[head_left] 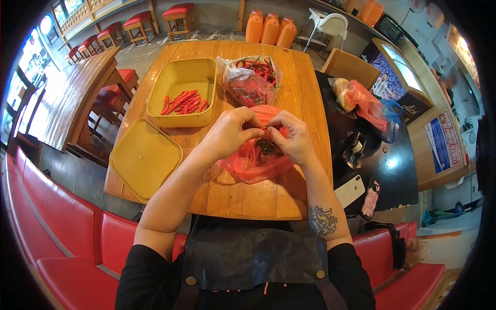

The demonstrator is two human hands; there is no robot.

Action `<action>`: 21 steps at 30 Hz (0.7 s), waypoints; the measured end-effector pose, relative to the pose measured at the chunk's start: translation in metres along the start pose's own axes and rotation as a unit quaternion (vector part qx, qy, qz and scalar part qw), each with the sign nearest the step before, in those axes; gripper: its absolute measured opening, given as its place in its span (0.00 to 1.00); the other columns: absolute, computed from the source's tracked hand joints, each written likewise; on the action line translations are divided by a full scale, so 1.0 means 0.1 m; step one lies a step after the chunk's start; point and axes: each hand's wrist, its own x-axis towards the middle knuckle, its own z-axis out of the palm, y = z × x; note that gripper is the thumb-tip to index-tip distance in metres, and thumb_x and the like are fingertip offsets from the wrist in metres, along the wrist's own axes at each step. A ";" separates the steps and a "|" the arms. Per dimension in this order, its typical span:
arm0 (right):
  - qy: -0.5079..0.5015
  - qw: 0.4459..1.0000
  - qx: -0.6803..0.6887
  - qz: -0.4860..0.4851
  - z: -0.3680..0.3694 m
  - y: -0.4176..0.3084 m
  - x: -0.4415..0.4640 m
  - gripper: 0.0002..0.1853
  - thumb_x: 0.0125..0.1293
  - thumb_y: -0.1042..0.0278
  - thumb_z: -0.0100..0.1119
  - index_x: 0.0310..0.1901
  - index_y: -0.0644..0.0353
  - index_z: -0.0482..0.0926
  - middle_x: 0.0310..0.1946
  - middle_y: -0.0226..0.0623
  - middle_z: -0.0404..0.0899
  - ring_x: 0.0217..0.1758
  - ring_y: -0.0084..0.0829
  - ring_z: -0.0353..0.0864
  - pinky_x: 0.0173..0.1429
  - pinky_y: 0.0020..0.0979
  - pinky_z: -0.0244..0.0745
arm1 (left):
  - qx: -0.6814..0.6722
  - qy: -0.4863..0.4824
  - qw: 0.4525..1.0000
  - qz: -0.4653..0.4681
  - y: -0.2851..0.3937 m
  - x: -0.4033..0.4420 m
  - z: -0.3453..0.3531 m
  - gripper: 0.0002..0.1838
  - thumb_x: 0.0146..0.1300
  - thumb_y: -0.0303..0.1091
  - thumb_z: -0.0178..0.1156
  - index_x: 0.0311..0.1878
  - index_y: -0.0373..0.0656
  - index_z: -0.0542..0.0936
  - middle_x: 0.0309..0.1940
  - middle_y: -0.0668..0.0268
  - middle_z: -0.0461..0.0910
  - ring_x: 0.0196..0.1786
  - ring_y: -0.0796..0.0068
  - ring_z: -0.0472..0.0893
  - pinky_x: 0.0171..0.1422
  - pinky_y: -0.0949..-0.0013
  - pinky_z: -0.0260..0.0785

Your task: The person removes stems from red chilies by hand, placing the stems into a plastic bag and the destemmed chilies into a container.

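My left hand [233, 133] and my right hand [291, 137] meet above an open red plastic bag [253, 168], both closed in a pinch. Between the fingertips is a small red chili [266, 128], mostly hidden by my fingers. Green stems [267, 148] lie in the red bag under my hands. Behind them, a clear plastic bag [243, 77] holds many red chilies [266, 70] with green stems. To the left stands a yellow plastic container [182, 67] with several stemless red chilies [186, 102] on its bottom. Its yellow lid [146, 157] lies flat nearer to me.
The wooden table [206, 199] bears all of these. On a black table [398, 178] at the right are a white phone [350, 190], a patterned phone case [370, 199] and bagged goods [356, 101]. Orange jugs [271, 29] stand beyond the table. Red bench seats [77, 281] flank me.
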 end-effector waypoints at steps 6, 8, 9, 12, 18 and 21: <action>-0.049 0.992 0.103 0.055 -0.04 0.06 -0.01 0.02 0.56 0.78 0.60 0.32 0.65 0.78 0.28 0.33 0.76 0.33 0.24 0.74 0.41 0.26 0.69 | -0.017 -0.041 0.997 0.060 0.02 0.01 -0.08 0.07 0.53 0.25 0.67 0.34 0.35 0.80 0.27 0.63 0.77 0.32 0.72 0.75 0.38 0.68 0.67; -0.066 0.985 0.146 0.069 -0.05 0.07 -0.01 0.01 0.58 0.77 0.60 0.31 0.64 0.79 0.28 0.29 0.76 0.33 0.21 0.73 0.41 0.24 0.69 | -0.017 -0.042 0.996 0.080 -0.01 0.01 -0.08 0.07 0.53 0.25 0.67 0.33 0.35 0.80 0.27 0.63 0.77 0.32 0.71 0.75 0.38 0.68 0.66; -0.066 0.985 0.146 0.069 -0.05 0.07 -0.02 0.01 0.58 0.77 0.60 0.31 0.64 0.79 0.28 0.29 0.76 0.33 0.21 0.73 0.41 0.24 0.69 | -0.017 -0.044 0.994 0.101 -0.01 0.02 -0.09 0.06 0.52 0.25 0.67 0.33 0.36 0.80 0.27 0.63 0.76 0.33 0.71 0.74 0.39 0.68 0.66; -0.082 0.945 0.275 0.159 -0.06 0.08 -0.03 0.01 0.59 0.76 0.61 0.31 0.62 0.79 0.29 0.26 0.76 0.33 0.18 0.72 0.40 0.22 0.67 | -0.038 -0.063 0.992 0.103 -0.02 0.02 -0.11 0.05 0.52 0.25 0.67 0.32 0.37 0.81 0.28 0.65 0.76 0.35 0.71 0.74 0.40 0.68 0.65; -0.111 0.850 0.481 0.185 -0.07 0.06 -0.02 0.02 0.59 0.74 0.63 0.33 0.61 0.79 0.29 0.26 0.77 0.33 0.16 0.72 0.40 0.19 0.67 | -0.094 -0.096 0.985 0.104 0.01 0.02 -0.18 0.07 0.53 0.23 0.66 0.36 0.39 0.81 0.32 0.65 0.77 0.37 0.72 0.75 0.43 0.71 0.66; -0.072 0.864 0.461 0.188 -0.08 0.09 -0.02 0.03 0.61 0.72 0.61 0.32 0.60 0.79 0.28 0.26 0.77 0.32 0.16 0.72 0.40 0.21 0.67 | 0.014 0.035 0.990 0.134 -0.01 0.04 -0.33 0.08 0.53 0.22 0.64 0.38 0.38 0.81 0.33 0.64 0.76 0.38 0.71 0.77 0.44 0.70 0.68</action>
